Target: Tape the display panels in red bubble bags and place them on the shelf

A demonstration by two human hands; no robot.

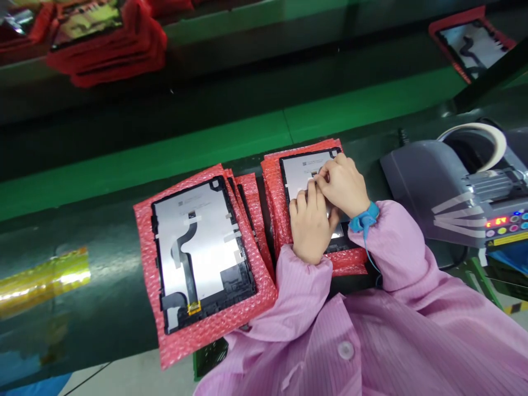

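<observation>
From the head view, we see the near panel (293,171) under both hands, at the centre right of the bench (111,269), lying on a stack of red wrap (272,190). Our left hand (310,228) lies over its silver back, fingers bent and tips close to the small connector (314,174); we cannot tell whether they grip anything. Our right hand (343,186), wearing a blue strap (365,217), has thumb and forefinger pinched together beside that connector; we cannot tell what, if anything, is between them. The panel carries small dark print near its top, too fine for us to read.

Just to the left, a second panel (208,264) rests on its own red wrap, with a dark flex cable (190,278) across its back and similar unreadable print. To the right stands a grey dispenser (427,184) with a pale tape roll (500,146) and tape strips (460,221) on its side. Its red display (501,221) seems to read 64, above coloured buttons and a yellow label (511,240) whose wording we cannot make out.
</observation>
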